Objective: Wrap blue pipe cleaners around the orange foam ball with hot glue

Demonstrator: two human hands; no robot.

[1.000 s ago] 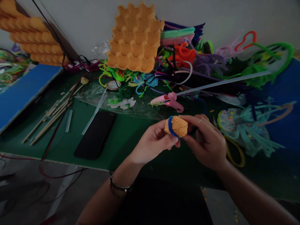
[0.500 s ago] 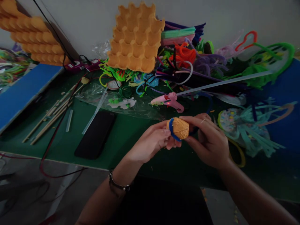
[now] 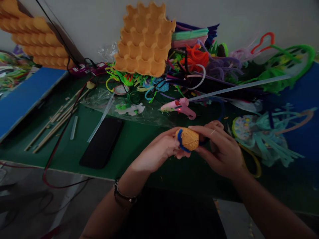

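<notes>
Orange egg-tray cup: moved slightly left since half a second ago, held above the bench near its front edge.
Left hand: gripping the cup and its blue pipe cleaner.
Right hand: pinching the cup's other side.
Pink glue gun: beyond the hands.
Egg tray: upright at the back edge.

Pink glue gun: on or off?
Looks on: a small red light glows on the pink glue gun.

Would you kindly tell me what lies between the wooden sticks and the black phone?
The head view shows part of a cable, a short translucent rod and a longer translucent rod beside the black phone.
</notes>
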